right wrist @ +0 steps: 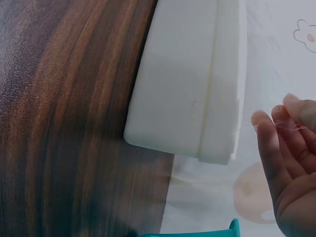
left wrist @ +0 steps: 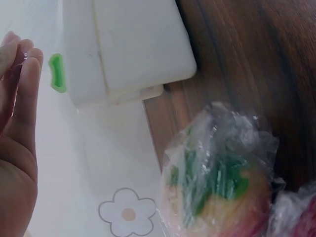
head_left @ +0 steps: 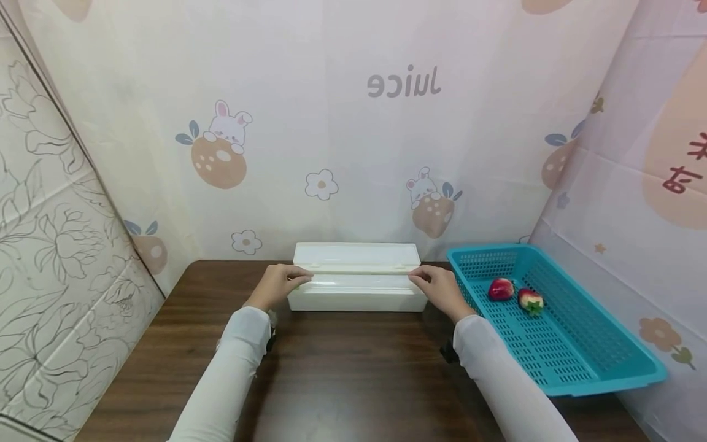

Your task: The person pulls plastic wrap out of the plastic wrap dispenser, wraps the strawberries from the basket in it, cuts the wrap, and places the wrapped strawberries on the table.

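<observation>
Between fingers [right wrist: 269, 148], clear film [right wrist: 291, 126], above white box [head_left: 358, 302]

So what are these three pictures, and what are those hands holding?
These are a person's left hand and right hand. The wide picture comes from a camera on the head; the two close ones come from cameras on the wrists. On the brown table sit a long white box, its lid open, and a blue basket with two red fruits. The left wrist picture also shows plastic-wrapped fruit. Both hands pinch what looks like thin clear film.
</observation>
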`<state>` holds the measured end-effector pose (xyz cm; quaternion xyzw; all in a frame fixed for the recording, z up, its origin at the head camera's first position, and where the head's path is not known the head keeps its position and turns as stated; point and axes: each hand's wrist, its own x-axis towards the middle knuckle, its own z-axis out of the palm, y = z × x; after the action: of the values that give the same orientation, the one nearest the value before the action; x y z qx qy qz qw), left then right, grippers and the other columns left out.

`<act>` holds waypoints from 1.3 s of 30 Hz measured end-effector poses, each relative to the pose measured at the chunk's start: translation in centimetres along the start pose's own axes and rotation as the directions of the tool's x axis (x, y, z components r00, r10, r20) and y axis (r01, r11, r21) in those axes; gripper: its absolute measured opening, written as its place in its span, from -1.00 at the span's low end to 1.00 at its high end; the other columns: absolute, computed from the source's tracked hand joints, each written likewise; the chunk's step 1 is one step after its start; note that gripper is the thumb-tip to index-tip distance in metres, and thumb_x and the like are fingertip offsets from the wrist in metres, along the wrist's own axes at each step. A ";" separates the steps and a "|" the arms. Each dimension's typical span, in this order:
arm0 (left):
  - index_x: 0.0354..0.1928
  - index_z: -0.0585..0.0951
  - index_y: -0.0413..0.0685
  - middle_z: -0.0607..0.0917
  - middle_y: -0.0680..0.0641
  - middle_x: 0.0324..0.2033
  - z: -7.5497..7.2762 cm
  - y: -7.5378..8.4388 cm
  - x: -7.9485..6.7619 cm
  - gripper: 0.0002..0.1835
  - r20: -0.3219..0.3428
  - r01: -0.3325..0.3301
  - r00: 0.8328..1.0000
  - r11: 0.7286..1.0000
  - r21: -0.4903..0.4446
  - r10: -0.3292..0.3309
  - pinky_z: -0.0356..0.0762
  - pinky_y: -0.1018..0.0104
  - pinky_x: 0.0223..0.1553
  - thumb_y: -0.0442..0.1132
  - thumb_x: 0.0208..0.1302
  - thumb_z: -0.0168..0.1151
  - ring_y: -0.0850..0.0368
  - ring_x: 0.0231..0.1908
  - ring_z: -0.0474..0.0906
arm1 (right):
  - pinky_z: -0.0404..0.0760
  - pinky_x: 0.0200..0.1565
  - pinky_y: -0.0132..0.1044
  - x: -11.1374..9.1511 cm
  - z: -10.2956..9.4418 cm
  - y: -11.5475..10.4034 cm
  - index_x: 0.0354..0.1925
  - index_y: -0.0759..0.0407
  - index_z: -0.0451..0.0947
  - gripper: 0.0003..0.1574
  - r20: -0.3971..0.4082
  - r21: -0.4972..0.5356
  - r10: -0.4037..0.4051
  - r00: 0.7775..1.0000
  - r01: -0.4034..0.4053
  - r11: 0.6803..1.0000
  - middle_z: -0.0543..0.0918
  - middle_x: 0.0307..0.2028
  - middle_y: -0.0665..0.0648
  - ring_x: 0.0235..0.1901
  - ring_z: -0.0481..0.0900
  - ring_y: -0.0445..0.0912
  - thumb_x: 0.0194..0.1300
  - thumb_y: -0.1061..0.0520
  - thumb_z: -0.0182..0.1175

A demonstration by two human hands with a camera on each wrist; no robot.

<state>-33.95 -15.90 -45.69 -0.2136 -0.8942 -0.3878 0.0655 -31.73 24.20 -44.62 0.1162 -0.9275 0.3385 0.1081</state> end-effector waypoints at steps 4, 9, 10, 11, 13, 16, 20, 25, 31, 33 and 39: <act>-0.09 0.80 0.05 0.78 0.07 -0.16 -0.2 0.4 -0.2 -0.78 -0.015 0.020 1.000 1.000 -0.019 -0.021 0.66 0.14 -0.11 -0.07 0.35 0.33 0.16 -0.15 0.70 | 0.66 -0.33 -0.20 -0.1 -0.5 -0.3 -0.08 0.15 0.71 -0.76 0.021 0.053 0.026 0.999 -0.027 0.998 0.73 -0.28 0.10 -0.39 0.67 -0.10 0.46 0.05 0.22; -0.09 0.79 0.00 0.78 0.05 -0.15 -0.7 1.2 -0.3 -0.79 -0.050 -0.005 0.999 0.999 -0.044 0.003 0.66 0.12 -0.10 -0.10 0.35 0.33 0.13 -0.13 0.70 | 0.69 -0.29 -0.17 -0.2 -1.4 -0.9 -0.07 0.17 0.70 -0.78 0.008 0.078 0.033 0.999 -0.034 0.996 0.75 -0.23 0.14 -0.34 0.70 -0.05 0.46 0.09 0.22; -0.08 0.79 -0.01 0.78 0.05 -0.15 -0.8 1.3 -0.3 -0.78 -0.056 -0.008 0.998 0.999 -0.049 0.005 0.66 0.12 -0.10 -0.10 0.35 0.33 0.13 -0.13 0.70 | 0.68 -0.30 -0.18 -0.1 -1.5 -0.9 -0.06 0.18 0.70 -0.77 0.004 0.078 0.024 1.000 -0.024 0.997 0.75 -0.24 0.15 -0.33 0.70 -0.04 0.46 0.08 0.22; -0.08 0.79 -0.01 0.78 0.06 -0.15 -0.9 1.4 -0.3 -0.78 -0.060 -0.009 0.998 0.999 -0.053 0.005 0.66 0.13 -0.09 -0.11 0.35 0.33 0.13 -0.12 0.70 | 0.68 -0.30 -0.18 -0.1 -1.7 -1.0 -0.06 0.19 0.70 -0.76 0.001 0.081 0.015 1.000 -0.015 0.997 0.74 -0.25 0.16 -0.33 0.69 -0.03 0.45 0.08 0.23; -0.07 0.78 -0.01 0.78 0.06 -0.15 -1.2 1.6 -0.3 -0.78 -0.067 -0.013 0.998 0.998 -0.065 0.009 0.66 0.14 -0.09 -0.12 0.36 0.33 0.15 -0.12 0.70 | 0.67 -0.31 -0.20 0.0 -1.9 -1.1 -0.06 0.21 0.70 -0.75 -0.017 0.083 0.003 1.000 -0.001 0.997 0.73 -0.26 0.16 -0.34 0.68 -0.03 0.45 0.07 0.24; -0.04 0.77 -0.04 0.78 0.07 -0.14 -1.6 1.8 -0.3 -0.77 -0.075 -0.025 0.997 0.996 -0.084 0.019 0.66 0.16 -0.10 -0.13 0.37 0.32 0.17 -0.14 0.70 | 0.67 -0.29 -0.22 0.0 -2.4 -1.3 -0.07 0.21 0.69 -0.74 -0.036 0.078 -0.003 0.999 0.006 0.997 0.72 -0.26 0.16 -0.35 0.68 -0.04 0.44 0.05 0.24; -0.04 0.78 0.03 0.78 0.08 -0.15 -2.1 2.0 -0.3 -0.79 -0.095 -0.050 0.995 0.994 -0.099 0.041 0.65 0.16 -0.16 -0.12 0.38 0.31 0.10 -0.19 0.71 | 0.70 -0.21 -0.13 -0.1 -3.1 -2.0 -0.06 0.19 0.68 -0.75 -0.043 0.087 0.006 0.999 -0.003 0.996 0.74 -0.23 0.17 -0.30 0.70 0.04 0.45 0.07 0.23; -0.06 0.78 0.11 0.77 0.10 -0.16 -2.5 2.3 -0.5 -0.81 -0.123 -0.064 0.991 0.992 -0.109 0.051 0.65 0.20 -0.21 -0.09 0.37 0.31 0.07 -0.21 0.71 | 0.70 -0.14 -0.07 -0.2 -3.7 -2.4 -0.03 0.19 0.67 -0.71 -0.038 0.098 0.013 0.999 -0.009 0.995 0.75 -0.21 0.19 -0.23 0.72 0.11 0.45 0.03 0.22; -0.09 0.79 0.12 0.78 0.12 -0.16 -3.2 3.5 -0.8 -0.83 -0.155 -0.075 0.986 0.988 -0.134 0.054 0.65 0.23 -0.17 -0.09 0.35 0.34 0.23 -0.18 0.69 | 0.71 -0.15 -0.09 -0.2 -4.6 -2.9 -0.01 0.18 0.66 -0.71 -0.048 0.095 0.006 0.999 -0.001 0.995 0.73 -0.15 0.19 -0.25 0.71 0.08 0.45 0.02 0.23; -0.10 0.79 0.12 0.78 0.12 -0.17 -3.5 3.9 -0.8 -0.84 -0.170 -0.076 0.984 0.987 -0.139 0.052 0.65 0.22 -0.17 -0.09 0.35 0.34 0.24 -0.19 0.69 | 0.71 -0.16 -0.09 -0.2 -5.0 -3.1 -0.01 0.18 0.66 -0.71 -0.052 0.097 0.001 0.999 0.004 0.995 0.73 -0.14 0.20 -0.25 0.70 0.06 0.45 0.02 0.23; -0.10 0.79 0.15 0.78 0.13 -0.17 -4.1 4.7 -0.8 -0.82 -0.202 -0.074 0.978 0.989 -0.132 0.046 0.65 0.18 -0.22 -0.04 0.35 0.33 0.14 -0.25 0.69 | 0.70 -0.14 -0.09 -0.2 -5.8 -3.8 0.03 0.17 0.66 -0.62 -0.061 0.109 0.013 0.998 -0.006 0.994 0.74 -0.15 0.22 -0.22 0.68 0.03 0.45 -0.06 0.22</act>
<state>-31.42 -16.30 -39.96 -0.2049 -0.8473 -0.4662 0.1509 -29.73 25.20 -38.00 0.1071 -0.9045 0.3923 0.1283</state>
